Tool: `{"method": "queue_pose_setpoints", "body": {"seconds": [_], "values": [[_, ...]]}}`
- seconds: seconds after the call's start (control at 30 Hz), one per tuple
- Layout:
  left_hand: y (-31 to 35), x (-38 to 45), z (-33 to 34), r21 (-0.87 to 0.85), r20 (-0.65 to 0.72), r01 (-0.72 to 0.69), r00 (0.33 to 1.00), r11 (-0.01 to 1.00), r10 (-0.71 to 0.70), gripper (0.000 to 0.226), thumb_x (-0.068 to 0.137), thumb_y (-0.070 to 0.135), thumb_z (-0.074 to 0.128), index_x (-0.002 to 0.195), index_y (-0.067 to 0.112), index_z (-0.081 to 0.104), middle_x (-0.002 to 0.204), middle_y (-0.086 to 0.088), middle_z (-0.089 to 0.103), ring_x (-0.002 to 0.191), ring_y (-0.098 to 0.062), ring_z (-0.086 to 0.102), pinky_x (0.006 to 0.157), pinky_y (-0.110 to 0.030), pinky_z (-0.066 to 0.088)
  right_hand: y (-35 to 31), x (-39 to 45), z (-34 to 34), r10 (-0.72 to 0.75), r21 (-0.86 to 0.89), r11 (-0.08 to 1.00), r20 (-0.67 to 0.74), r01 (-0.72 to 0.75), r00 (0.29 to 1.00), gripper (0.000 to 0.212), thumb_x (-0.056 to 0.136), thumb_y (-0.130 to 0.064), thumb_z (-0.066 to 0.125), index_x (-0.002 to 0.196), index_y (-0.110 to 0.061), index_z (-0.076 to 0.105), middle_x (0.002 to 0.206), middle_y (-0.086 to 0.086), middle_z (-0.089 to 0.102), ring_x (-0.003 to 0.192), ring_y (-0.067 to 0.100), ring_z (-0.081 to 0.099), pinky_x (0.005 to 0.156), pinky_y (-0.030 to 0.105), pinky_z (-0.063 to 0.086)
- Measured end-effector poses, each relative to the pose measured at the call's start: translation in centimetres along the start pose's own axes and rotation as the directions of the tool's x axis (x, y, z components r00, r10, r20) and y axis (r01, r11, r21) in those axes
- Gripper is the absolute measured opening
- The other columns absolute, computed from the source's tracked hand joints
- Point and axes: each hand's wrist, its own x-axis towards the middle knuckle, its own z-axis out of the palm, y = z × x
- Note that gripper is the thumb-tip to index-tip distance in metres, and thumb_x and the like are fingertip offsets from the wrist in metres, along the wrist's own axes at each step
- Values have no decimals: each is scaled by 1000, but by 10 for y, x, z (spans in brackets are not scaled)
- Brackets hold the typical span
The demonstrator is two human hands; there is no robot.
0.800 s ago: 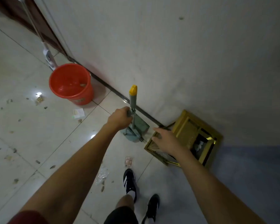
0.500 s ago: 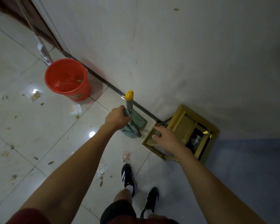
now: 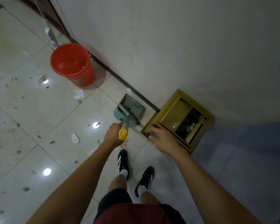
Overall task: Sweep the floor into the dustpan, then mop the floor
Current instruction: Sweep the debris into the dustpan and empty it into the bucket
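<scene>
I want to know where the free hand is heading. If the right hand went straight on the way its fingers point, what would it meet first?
Probably the gold bin: the right hand hovers open at its near corner, though depth is unclear.

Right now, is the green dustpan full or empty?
Nearly empty: the green plastic dustpan shows a bare tray with only a few dark specks, while litter still dots the tiled floor.
</scene>
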Motion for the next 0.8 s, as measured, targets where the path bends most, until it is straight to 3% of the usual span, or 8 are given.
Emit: {"method": "queue_pose_setpoints", "body": {"seconds": [0.13,0.23,0.43,0.53,0.6,0.8], "values": [[0,-25,35,2,48,0,999,1000,0,37,91,24,65,127,21,61,109,-13,68,89,-26,62,75,-38,54,20,-17,5,-4,1,1000,25,4,1000,52,100,-32,54,148,-16,45,150,7,47,137,24,44,112,43,39],[1,-46,61,1,113,-15,994,1000,15,40,94,27,62,132,21,54,115,-15,67,98,-34,64,84,-44,55,31,-27,10,-8,32,999,8,7,1000,51,100,-33,54,148,-17,46,149,6,48,135,24,46,111,44,40],[5,-73,104,21,101,-3,995,1000,0,49,94,35,61,140,26,47,121,-14,64,102,-36,63,75,-37,49,42,-40,39,40,144,989,9,-41,999,47,99,-37,54,142,-18,53,135,6,60,117,21,60,94,35,49],[2,-80,119,41,97,22,995,999,-26,56,94,34,60,146,27,41,125,-15,62,102,-35,63,71,-35,43,44,-42,55,145,307,938,78,-162,986,47,96,-38,56,138,-16,56,117,7,66,81,19,72,65,33,59],[0,-83,126,36,86,38,995,999,-41,58,94,34,60,148,28,39,125,-14,62,103,-34,63,71,-35,44,45,-44,66,200,364,902,124,-232,972,48,93,-37,58,137,-18,56,111,10,65,73,21,73,54,31,59],[-3,-91,134,18,91,14,996,1000,-16,58,94,34,60,148,25,38,125,-15,60,105,-37,62,78,-43,51,47,-45,89,314,488,787,210,-378,926,53,91,-31,57,142,-21,47,126,15,62,98,33,69,81,53,60]]}}
